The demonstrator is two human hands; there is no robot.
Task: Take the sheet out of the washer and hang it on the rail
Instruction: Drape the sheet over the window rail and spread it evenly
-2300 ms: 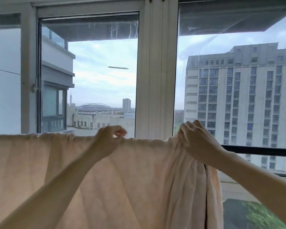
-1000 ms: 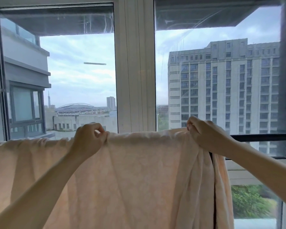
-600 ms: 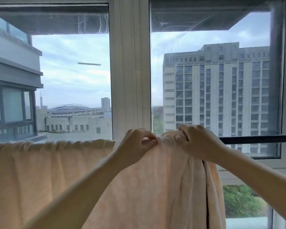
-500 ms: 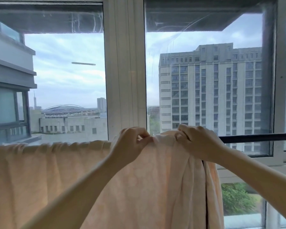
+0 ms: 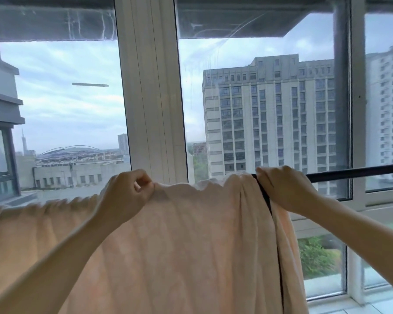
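The peach sheet [image 5: 191, 234] hangs draped over the black rail [image 5: 354, 171], covering all but the rail's bare right end. The left hand [image 5: 126, 192] pinches the sheet's top fold on the rail. The right hand [image 5: 284, 189] clutches the bunched edge where the bare rail begins. A white window frame [image 5: 150, 87] stands behind the rail.

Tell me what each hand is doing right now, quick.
Left hand: pinches the sheet at its top edge.
Right hand: grips the sheet on the rail.

left hand [image 5: 127, 193] pulled sheet [image 5: 191, 245] leftward
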